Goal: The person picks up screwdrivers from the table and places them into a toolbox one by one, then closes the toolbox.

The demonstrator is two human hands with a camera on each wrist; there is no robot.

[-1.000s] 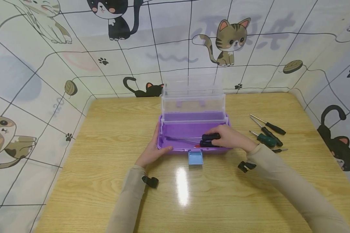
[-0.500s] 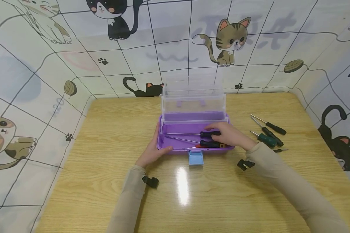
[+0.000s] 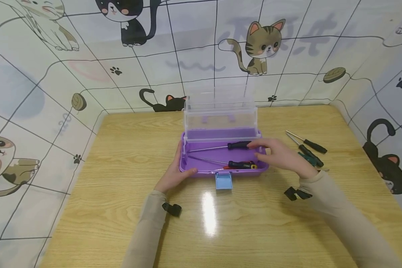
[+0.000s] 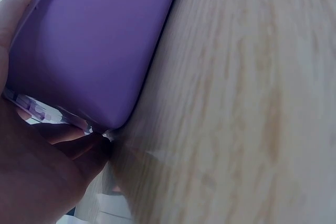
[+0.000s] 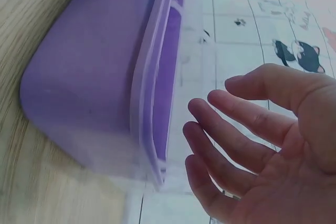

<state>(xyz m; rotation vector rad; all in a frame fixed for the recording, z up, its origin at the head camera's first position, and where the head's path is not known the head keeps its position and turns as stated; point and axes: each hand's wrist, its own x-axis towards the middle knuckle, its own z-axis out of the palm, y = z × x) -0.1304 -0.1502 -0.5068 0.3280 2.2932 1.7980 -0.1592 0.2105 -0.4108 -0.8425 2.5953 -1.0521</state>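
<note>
A purple toolbox stands with its clear lid raised. My left hand grips its left end, thumb over the front rim and fingers around the side; the left wrist view shows the hand against the purple wall. My right hand is over the box's right end, holding nothing, its fingers loosely spread in the right wrist view. Inside lies a black-handled screwdriver toward the back, right by my right fingertips. A second dark-handled screwdriver and a red-handled tool lie along the front wall.
Right of the box, black-handled screwdrivers and a green-handled one lie on the wooden table, partly behind my right hand. A blue latch hangs open in front. Cat-print cloth walls border the table.
My right hand has let go of the black-handled screwdriver, which now lies farther back in the box, and has drawn away to the right. My left hand stays on the box.
</note>
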